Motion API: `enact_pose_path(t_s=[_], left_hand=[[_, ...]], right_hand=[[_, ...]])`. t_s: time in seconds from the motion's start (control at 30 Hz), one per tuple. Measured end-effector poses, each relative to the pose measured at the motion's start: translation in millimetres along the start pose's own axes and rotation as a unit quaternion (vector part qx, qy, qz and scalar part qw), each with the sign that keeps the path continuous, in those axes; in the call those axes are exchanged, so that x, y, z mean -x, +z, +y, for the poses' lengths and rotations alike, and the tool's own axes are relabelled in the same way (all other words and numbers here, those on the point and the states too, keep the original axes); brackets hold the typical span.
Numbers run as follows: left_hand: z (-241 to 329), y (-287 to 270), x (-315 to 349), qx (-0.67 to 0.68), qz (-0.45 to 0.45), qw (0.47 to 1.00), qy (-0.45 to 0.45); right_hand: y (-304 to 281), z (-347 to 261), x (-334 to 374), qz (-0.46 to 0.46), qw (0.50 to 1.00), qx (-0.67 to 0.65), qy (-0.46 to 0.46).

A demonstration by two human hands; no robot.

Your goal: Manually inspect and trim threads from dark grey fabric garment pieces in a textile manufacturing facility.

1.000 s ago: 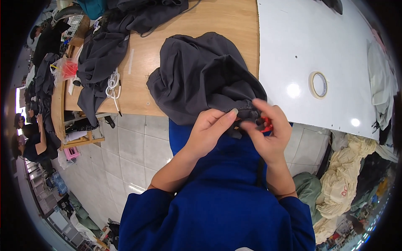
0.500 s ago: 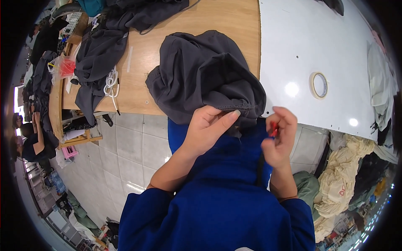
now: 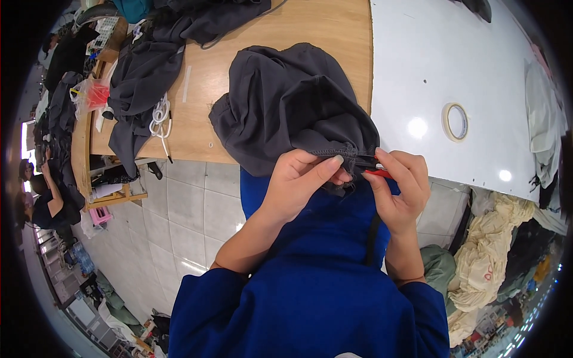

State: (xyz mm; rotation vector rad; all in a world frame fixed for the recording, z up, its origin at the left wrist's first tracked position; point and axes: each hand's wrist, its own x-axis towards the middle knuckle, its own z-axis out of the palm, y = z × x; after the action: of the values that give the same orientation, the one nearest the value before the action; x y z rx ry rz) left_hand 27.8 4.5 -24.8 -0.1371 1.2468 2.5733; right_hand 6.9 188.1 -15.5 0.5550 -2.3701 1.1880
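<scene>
A dark grey garment (image 3: pixel 280 101) lies bunched at the table's near edge, its stitched seam edge turned up toward me. My left hand (image 3: pixel 301 182) pinches that seam edge between thumb and fingers. In my right hand (image 3: pixel 401 186) is a pair of small red-handled thread snips (image 3: pixel 378 173), held between thumb and fingers. Their blades point left and reach the garment's edge, just right of my left fingertips. Frayed threads show there; the blade tips are hard to make out against the dark cloth.
The wooden tabletop (image 3: pixel 200 128) meets a white tabletop (image 3: pixel 406 59) bearing a roll of tape (image 3: pixel 455 122). More dark grey garments (image 3: pixel 140 77) and a white cord (image 3: pixel 160 119) lie left. Cream cloth (image 3: pixel 483 256) is heaped at lower right. Another person (image 3: pixel 51 194) works far left.
My right hand has moved slightly left and brought the snips from beside the garment to its seam edge. My left hand keeps its pinch in nearly the same place.
</scene>
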Motion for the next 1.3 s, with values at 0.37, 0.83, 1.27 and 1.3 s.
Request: enact_pose_path(t_s=[0.37, 0.83, 1.27, 1.3], left_hand=[[0.4, 3.0, 0.9, -0.015, 0.005, 1.0, 0.008], [1.8, 5.5, 1.4, -0.017, 0.017, 1.0, 0.002], [0.7, 9.0, 0.6, -0.333, -0.012, 0.931, 0.15], [3.1, 8.6, 0.7, -0.355, -0.024, 0.923, 0.144]], right_hand=[[0.9, -2.0, -0.9, 0.009, 1.0, 0.007, -0.021], [-5.1, 0.7, 4.5, 0.019, 0.988, -0.125, 0.086], [-5.5, -12.5, -12.9, -0.116, 0.97, -0.169, 0.13], [-1.6, -6.7, -9.9, -0.103, 0.978, -0.156, 0.088]])
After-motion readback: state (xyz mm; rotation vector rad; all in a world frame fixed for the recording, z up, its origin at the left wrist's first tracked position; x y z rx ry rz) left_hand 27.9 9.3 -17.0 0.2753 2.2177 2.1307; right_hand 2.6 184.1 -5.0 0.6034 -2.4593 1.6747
